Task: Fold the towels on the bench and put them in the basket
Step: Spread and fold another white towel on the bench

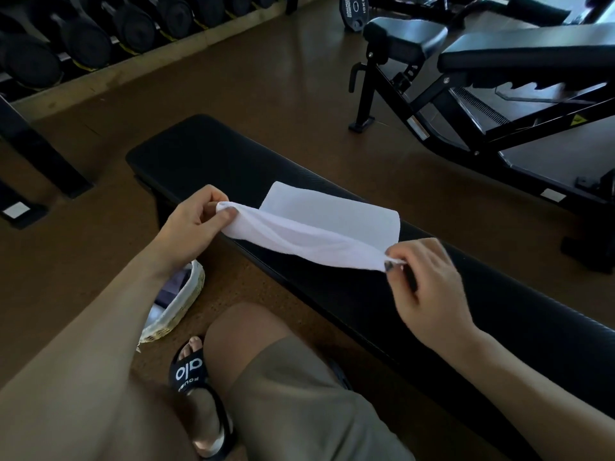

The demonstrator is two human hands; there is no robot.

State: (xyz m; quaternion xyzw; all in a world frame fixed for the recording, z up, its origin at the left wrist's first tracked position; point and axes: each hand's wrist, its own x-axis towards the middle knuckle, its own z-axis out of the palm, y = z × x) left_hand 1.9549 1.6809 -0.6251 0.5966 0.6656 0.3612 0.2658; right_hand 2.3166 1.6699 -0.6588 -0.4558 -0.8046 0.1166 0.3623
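Note:
A white towel point(319, 224) lies across the black padded bench point(499, 314), its far part flat on the pad and its near edge lifted. My left hand point(196, 224) pinches the towel's near left corner between thumb and fingers. At the near right corner, my right hand point(429, 291) pinches the cloth the same way, so the near edge hangs stretched between both hands just above the bench. A pale woven basket point(186, 304) stands on the floor left of my knee, half hidden by my left forearm, with something dark inside.
My bent knee point(253, 334) and a foot in a black slide sandal point(193, 371) are close in front of the bench. An adjustable black bench point(499, 61) stands at the back right. A dumbbell rack point(100, 34) lines the back left.

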